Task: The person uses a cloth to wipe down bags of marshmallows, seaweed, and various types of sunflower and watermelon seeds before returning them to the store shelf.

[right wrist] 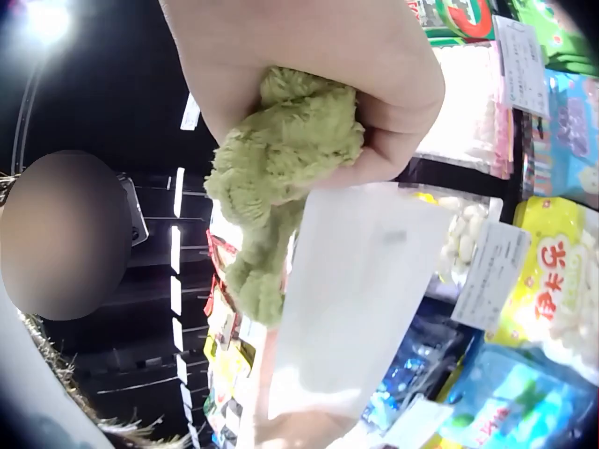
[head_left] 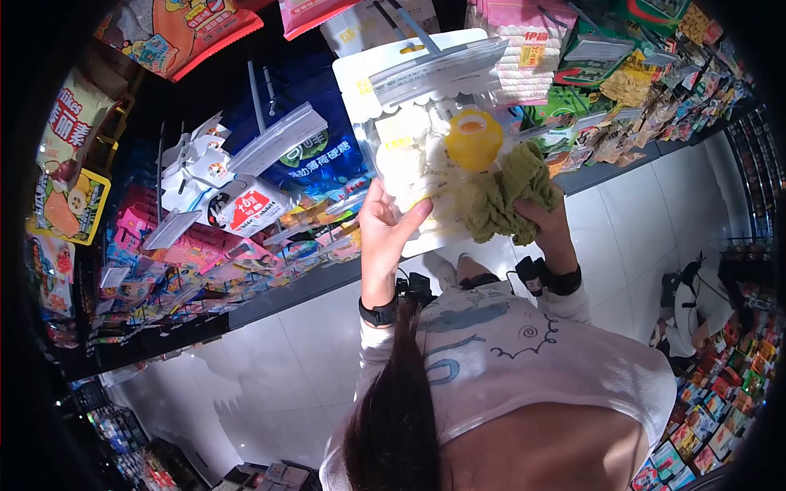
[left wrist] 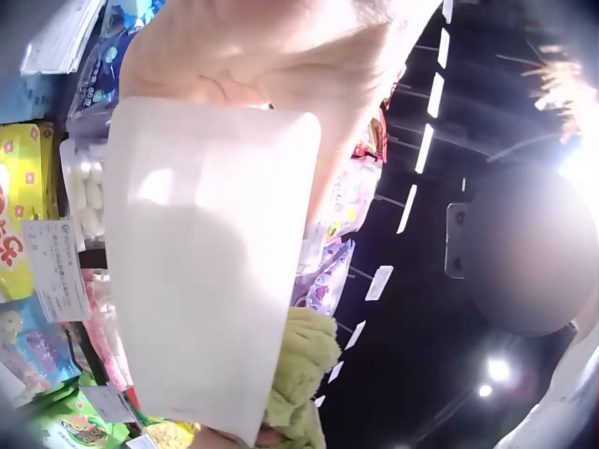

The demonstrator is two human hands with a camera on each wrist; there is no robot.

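Observation:
A white package [head_left: 417, 168] with a clear front, a yellow flower-shaped label and white candies inside is in front of me, its top at a shelf hook and price tag holder. My left hand [head_left: 385, 233] grips its lower left edge, thumb across the front. Bunched in my right hand [head_left: 550, 219] is a fuzzy green cloth [head_left: 499, 196], pressed against the package's lower right. The right wrist view shows the curled fingers around the cloth [right wrist: 295, 140]. From below, the package's plain white underside [left wrist: 206, 253] fills much of the left wrist view.
Blue candy bags [head_left: 307, 151] and a white-and-red bag [head_left: 246, 204] hang to the left. Pink packs [head_left: 528, 57] and green bags [head_left: 561, 114] hang to the right. Metal hooks with price tag holders [head_left: 274, 139] jut out. Pale floor tiles [head_left: 282, 352] lie below.

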